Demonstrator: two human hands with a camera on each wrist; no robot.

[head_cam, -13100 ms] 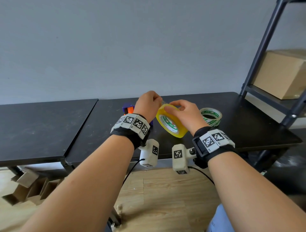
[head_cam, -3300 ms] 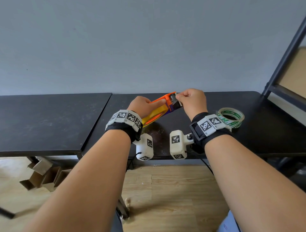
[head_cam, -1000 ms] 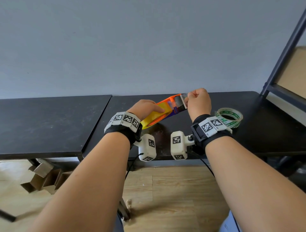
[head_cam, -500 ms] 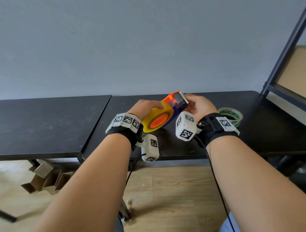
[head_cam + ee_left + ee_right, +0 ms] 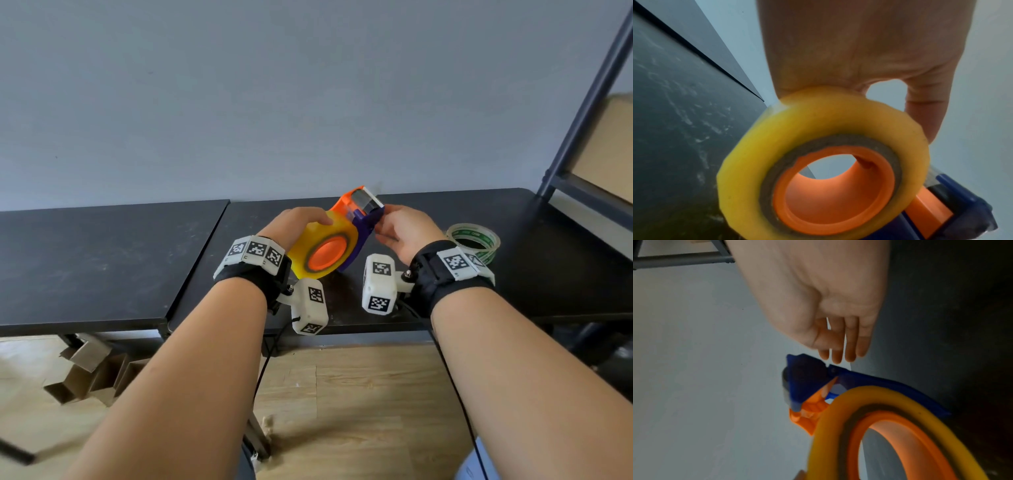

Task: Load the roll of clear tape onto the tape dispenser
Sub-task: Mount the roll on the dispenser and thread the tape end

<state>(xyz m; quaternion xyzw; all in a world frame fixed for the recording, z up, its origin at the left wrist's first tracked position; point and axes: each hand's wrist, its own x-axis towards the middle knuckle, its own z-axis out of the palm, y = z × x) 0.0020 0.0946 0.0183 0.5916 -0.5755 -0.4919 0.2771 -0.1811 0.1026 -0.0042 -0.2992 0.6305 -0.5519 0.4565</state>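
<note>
The yellow-tinted clear tape roll [image 5: 301, 251] sits on the orange hub of the orange and purple tape dispenser [image 5: 363, 222], held tilted above the black table [image 5: 102, 257] with the roll's face toward me. My left hand [image 5: 299, 221] grips the roll's far rim; in the left wrist view the palm [image 5: 859, 48] lies over the roll [image 5: 818, 123] with the thumb down its side. My right hand [image 5: 388, 228] is at the dispenser's cutter end, palm turned up. In the right wrist view its fingers [image 5: 851, 344] hang loosely straight just above the blue head [image 5: 807, 378], holding nothing.
A second roll with green print [image 5: 474, 240] lies on the table to the right of my right wrist. A dark metal rack [image 5: 582, 120] with a cardboard box [image 5: 609, 144] stands at the far right. Cardboard pieces [image 5: 85, 373] lie on the wooden floor under the table.
The dispenser has turned so that the roll's face points toward me. My right hand has let go at the cutter end, rolled palm up and opened. The left hand kept its hold.
</note>
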